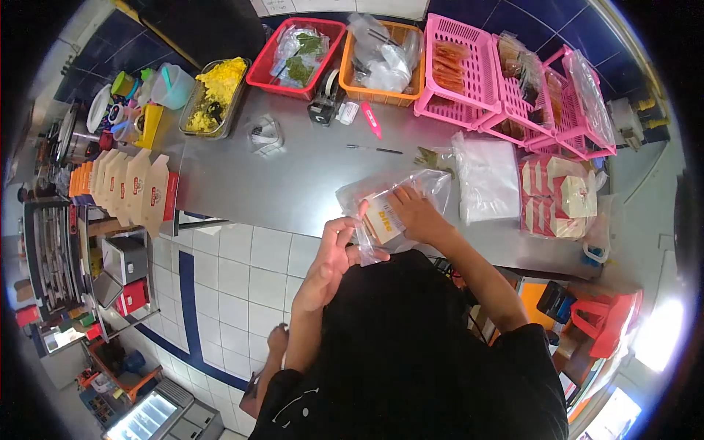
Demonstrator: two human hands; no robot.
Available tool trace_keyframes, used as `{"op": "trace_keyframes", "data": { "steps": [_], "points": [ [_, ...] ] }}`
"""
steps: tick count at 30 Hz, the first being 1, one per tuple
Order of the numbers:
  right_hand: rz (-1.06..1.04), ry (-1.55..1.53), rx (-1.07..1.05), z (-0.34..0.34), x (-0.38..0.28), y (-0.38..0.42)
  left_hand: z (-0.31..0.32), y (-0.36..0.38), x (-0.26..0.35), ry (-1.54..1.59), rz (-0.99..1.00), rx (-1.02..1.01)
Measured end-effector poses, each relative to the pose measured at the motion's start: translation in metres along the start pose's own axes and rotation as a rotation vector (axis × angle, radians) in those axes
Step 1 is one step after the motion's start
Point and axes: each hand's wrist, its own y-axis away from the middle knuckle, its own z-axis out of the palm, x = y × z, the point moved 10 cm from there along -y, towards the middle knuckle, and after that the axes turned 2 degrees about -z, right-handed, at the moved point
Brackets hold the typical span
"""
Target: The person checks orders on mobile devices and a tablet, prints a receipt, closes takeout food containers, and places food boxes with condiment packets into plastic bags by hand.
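Observation:
A clear plastic bag [433, 180] lies at the front edge of the steel table, close to my body. Inside it shows a small box [383, 221] with a white and yellow printed face reading "bite". My left hand [330, 258] has its fingers curled at the bag's left edge, with the thumb apart. My right hand [416, 214] lies flat over the right part of the box, fingers stretched out. A stack of clear plastic bags [488, 180] sits right of it, beside a small bag of dried leaves [433, 158].
Red-and-cream boxes [557, 194] stand at the right. Pink baskets [458, 99], an orange basket [381, 92] and a red tray [282, 86] line the back. A pen [374, 149], pink marker [372, 121] and tape dispenser [324, 106] lie mid-table. Another person's hand [277, 339] shows lower left.

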Motion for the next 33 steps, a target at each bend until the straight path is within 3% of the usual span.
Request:
{"op": "trace_keyframes", "data": {
  "steps": [2, 4, 11, 13, 15, 16, 18, 20, 21, 24, 25, 26, 27, 28, 30, 31, 33],
  "points": [
    [0.056, -0.017, 0.006, 0.003, 0.007, 0.004, -0.002, -0.002, 0.002, -0.027, -0.001, 0.015],
    [0.250, 0.113, -0.251, 0.011, 0.014, 0.013, -0.005, -0.003, 0.003, -0.027, -0.020, 0.013],
    [0.190, 0.102, -0.023, 0.010, 0.020, 0.025, 0.001, -0.011, -0.007, 0.014, -0.098, -0.048],
    [0.180, 0.280, 0.117, -0.047, -0.006, 0.039, -0.004, -0.009, -0.007, -0.012, -0.100, -0.070],
    [0.242, -0.042, -0.112, -0.095, -0.016, 0.049, -0.008, -0.002, -0.005, 0.003, -0.131, -0.066],
    [0.225, -0.031, -0.116, -0.129, -0.024, 0.047, -0.017, 0.004, -0.003, 0.005, -0.114, -0.054],
    [0.485, -0.386, 0.194, -0.202, 0.003, 0.044, -0.031, 0.014, -0.011, -0.137, -0.175, -0.103],
    [0.354, -0.209, 0.405, -0.250, 0.013, 0.017, -0.030, 0.010, 0.009, -0.208, -0.030, -0.061],
    [0.444, -0.289, 0.283, -0.249, 0.023, -0.003, -0.035, 0.011, 0.009, -0.247, -0.070, -0.039],
    [0.073, -0.396, 0.472, -0.210, 0.073, -0.088, -0.062, 0.026, 0.012, -0.505, -0.118, 0.101],
    [0.100, -0.353, 0.307, -0.182, 0.099, -0.123, -0.067, 0.030, 0.018, -0.445, -0.073, 0.175],
    [0.116, -0.461, 0.406, -0.130, 0.178, -0.166, -0.081, 0.035, 0.014, -0.429, -0.056, 0.253],
    [0.287, -0.239, 0.223, -0.124, 0.188, -0.194, -0.088, 0.043, 0.017, -0.381, -0.011, 0.289],
    [0.133, -0.111, 0.370, -0.116, 0.198, -0.212, -0.092, 0.051, 0.021, -0.314, 0.006, 0.346],
    [0.260, 0.163, 0.379, -0.048, 0.311, -0.253, -0.098, 0.072, 0.032, -0.273, 0.083, 0.401],
    [0.184, 0.374, 0.117, -0.017, 0.331, -0.277, -0.106, 0.085, 0.033, -0.237, 0.116, 0.446],
    [0.287, 0.424, 0.048, -0.003, 0.345, -0.286, -0.118, 0.107, 0.028, -0.198, 0.174, 0.499]
  ]
}}
